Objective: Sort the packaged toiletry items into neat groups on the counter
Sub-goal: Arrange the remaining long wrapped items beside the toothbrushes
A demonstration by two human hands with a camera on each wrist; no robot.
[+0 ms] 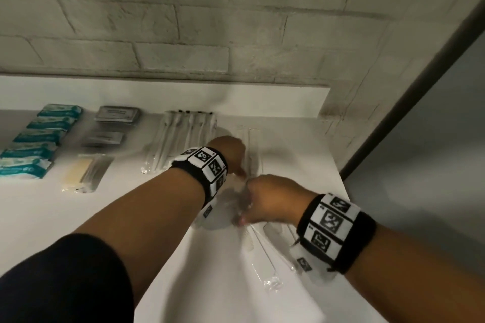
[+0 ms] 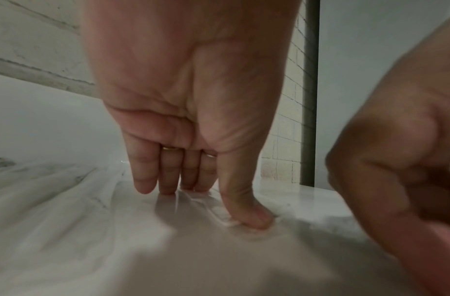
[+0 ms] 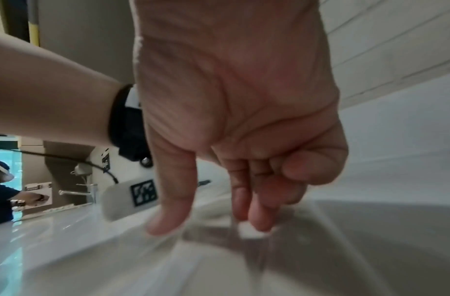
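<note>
Clear packets holding white combs (image 1: 262,252) lie on the white counter (image 1: 294,144) at the right end. My right hand (image 1: 245,207) pinches the top end of a clear packet (image 3: 208,238) between thumb and first two fingers; its other fingers are curled. Just beyond, my left hand (image 1: 237,165) points straight down onto another long clear packet (image 1: 250,149). In the left wrist view its straight fingers (image 2: 168,186) touch the counter and its thumb presses the white end of that packet (image 2: 220,215). The picture is blurred by motion.
Rows stand along the back: teal boxes (image 1: 39,139) at the left, grey flat boxes (image 1: 116,114), a yellowish packet (image 1: 78,173), and wrapped toothbrushes (image 1: 181,136). A brick wall rises behind. The counter's right edge (image 1: 339,173) is close to my hands.
</note>
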